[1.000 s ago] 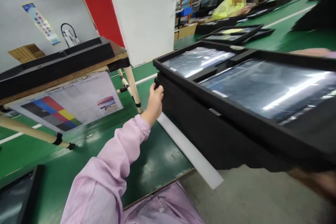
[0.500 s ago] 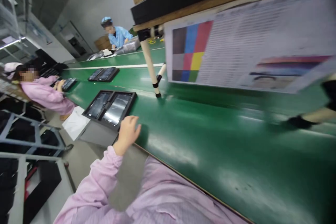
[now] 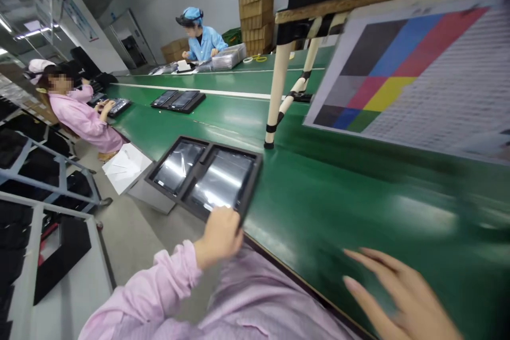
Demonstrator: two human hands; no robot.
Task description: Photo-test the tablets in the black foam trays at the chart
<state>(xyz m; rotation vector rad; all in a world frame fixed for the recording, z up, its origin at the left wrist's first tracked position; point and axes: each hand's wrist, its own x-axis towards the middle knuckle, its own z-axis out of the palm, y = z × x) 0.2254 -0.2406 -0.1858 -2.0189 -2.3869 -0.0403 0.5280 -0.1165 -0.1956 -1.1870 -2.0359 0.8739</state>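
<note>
A dark two-compartment tray [image 3: 255, 180] lies at the near edge of the green workbench [image 3: 319, 196], partly jutting over it. In each compartment lies a flat, shiny film-wrapped panel, the left one [image 3: 179, 164] and the right one [image 3: 221, 176]. My left hand [image 3: 223, 231] grips the tray's near right corner, its fingers curled over the rim. Over the bench at lower right, my right hand [image 3: 402, 292] is open, fingers stretched out and apart from the tray, touching nothing that I can see.
A taped-leg stand [image 3: 277, 90] with a colour-chart sheet [image 3: 370, 79] rises at right. Farther along lies another two-part tray [image 3: 178, 101]. One co-worker in pink [image 3: 79, 117] handles a device; another in blue [image 3: 205, 42] works across the bench. White papers [image 3: 125, 167] hang near the left edge.
My left hand has closed on the tray's corner, and the tray is nearer to me. My right hand has come into view at lower right. The camera view has shifted left.
</note>
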